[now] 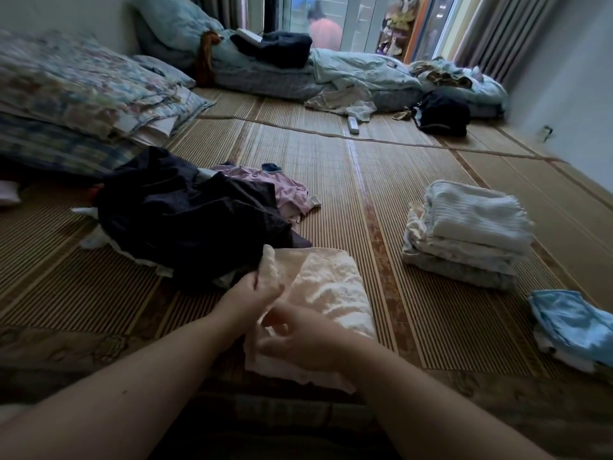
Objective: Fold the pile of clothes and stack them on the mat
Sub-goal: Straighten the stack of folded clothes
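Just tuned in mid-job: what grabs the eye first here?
The left hand and right hand grip a pale peach garment at bottom centre. Left of it sprawls a dark pile of unfolded clothes; to the right a neat folded stack sits on the woven mat.

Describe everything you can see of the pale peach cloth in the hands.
The pale peach cloth looks thin and shiny, like satin, creased and partly folded into a rough rectangle. It lies on the woven mat, its far left corner against the dark clothes pile. The left hand pinches a raised left edge; the right hand grips its near part.
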Action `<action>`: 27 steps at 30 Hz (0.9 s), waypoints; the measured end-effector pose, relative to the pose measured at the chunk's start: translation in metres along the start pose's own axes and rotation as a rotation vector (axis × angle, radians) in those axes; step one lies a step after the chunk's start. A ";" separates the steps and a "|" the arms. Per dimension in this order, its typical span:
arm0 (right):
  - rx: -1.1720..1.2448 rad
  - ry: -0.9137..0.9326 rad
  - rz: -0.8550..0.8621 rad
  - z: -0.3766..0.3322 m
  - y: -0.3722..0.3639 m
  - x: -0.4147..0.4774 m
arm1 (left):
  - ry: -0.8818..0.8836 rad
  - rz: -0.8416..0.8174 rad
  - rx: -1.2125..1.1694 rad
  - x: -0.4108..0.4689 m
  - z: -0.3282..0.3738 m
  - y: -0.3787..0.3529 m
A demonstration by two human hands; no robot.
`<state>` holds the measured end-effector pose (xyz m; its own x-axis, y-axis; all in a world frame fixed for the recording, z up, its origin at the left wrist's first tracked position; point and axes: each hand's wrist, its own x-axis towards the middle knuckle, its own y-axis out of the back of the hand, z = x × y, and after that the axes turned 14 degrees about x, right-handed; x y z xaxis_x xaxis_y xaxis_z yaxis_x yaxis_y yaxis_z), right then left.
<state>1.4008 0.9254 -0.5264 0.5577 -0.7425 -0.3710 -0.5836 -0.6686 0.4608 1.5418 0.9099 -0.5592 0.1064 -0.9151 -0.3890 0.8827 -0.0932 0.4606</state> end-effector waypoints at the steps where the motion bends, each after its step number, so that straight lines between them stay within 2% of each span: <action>1: 0.038 0.051 0.061 0.005 0.005 -0.005 | -0.013 0.073 0.174 0.000 0.000 -0.002; 3: 0.036 0.142 0.250 0.020 0.023 -0.020 | -0.062 0.205 0.372 -0.003 0.000 -0.003; 4: -0.038 0.199 0.359 0.030 0.035 -0.029 | -0.150 0.266 0.438 -0.005 -0.002 -0.003; 7: -0.296 0.320 0.643 0.065 0.067 -0.052 | -0.677 0.399 0.733 -0.001 -0.014 0.004; 9: -0.456 0.358 0.618 0.082 0.080 -0.061 | -0.954 0.268 0.973 -0.001 -0.015 0.011; 10: -0.535 0.356 0.505 0.087 0.083 -0.062 | -1.010 0.151 1.103 -0.003 -0.011 0.016; 11: -0.587 0.320 0.348 0.090 0.082 -0.062 | -0.994 0.016 1.202 -0.006 -0.007 0.021; 13: -0.620 0.131 0.068 0.096 0.077 -0.063 | -0.810 -0.242 1.298 -0.010 -0.004 0.029; 15: -0.600 0.030 -0.011 0.101 0.072 -0.065 | -0.695 -0.336 1.303 -0.013 -0.006 0.034; 18: -0.533 0.059 0.058 0.116 0.064 -0.067 | -0.655 -0.341 1.290 -0.019 -0.017 0.037; 21: -0.421 0.138 0.174 0.127 0.058 -0.070 | -0.720 -0.314 1.352 -0.026 -0.030 0.031; 24: -0.099 0.151 0.290 0.122 0.055 -0.078 | -0.754 -0.283 1.335 -0.030 -0.037 0.028; 26: 0.113 0.065 0.346 0.119 0.055 -0.083 | -0.777 -0.292 1.359 -0.033 -0.038 0.025; 27: 0.146 0.037 0.357 0.116 0.056 -0.085 | -0.790 -0.290 1.375 -0.034 -0.040 0.023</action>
<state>1.2516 0.9464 -0.5626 0.3236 -0.9295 -0.1771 -0.8214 -0.3688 0.4350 1.5766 0.9548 -0.5669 -0.6177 -0.7276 -0.2984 -0.2752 -0.1554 0.9487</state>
